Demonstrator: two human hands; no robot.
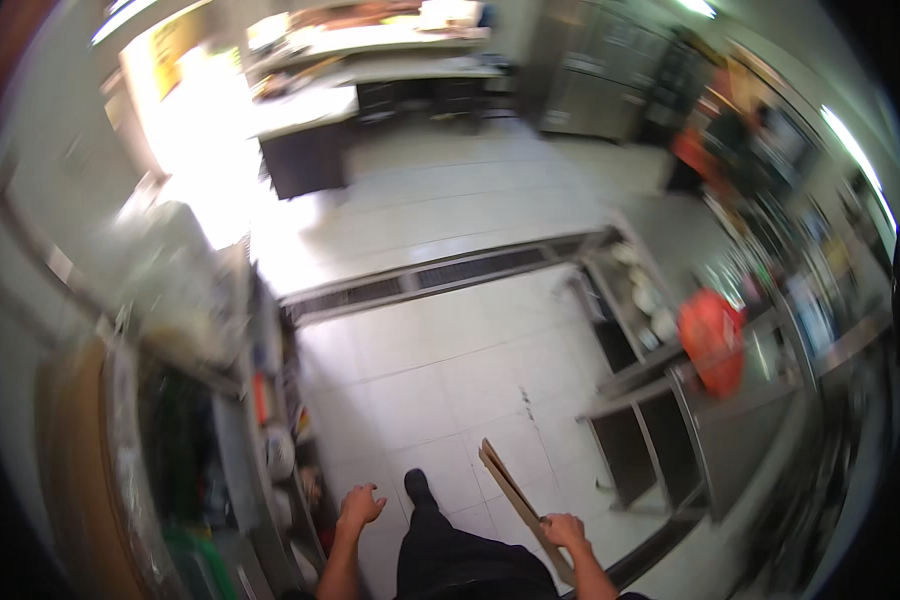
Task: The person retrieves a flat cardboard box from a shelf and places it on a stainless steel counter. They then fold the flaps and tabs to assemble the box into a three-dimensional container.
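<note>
My right hand is closed on the edge of a long, thin brown piece of folded cardboard. It hangs at a slant beside my right leg, its far end over the white floor tiles. Nothing is in my left hand, which is held out at my left with the fingers loosely apart, near a low shelf. My dark shoe shows ahead on the floor between the two hands.
A floor drain grate crosses ahead. Steel counters with open cabinets line the right, with a red bag on top. Plastic-wrapped items stand on the left. Farther off are a desk, a bright doorway and a steel refrigerator.
</note>
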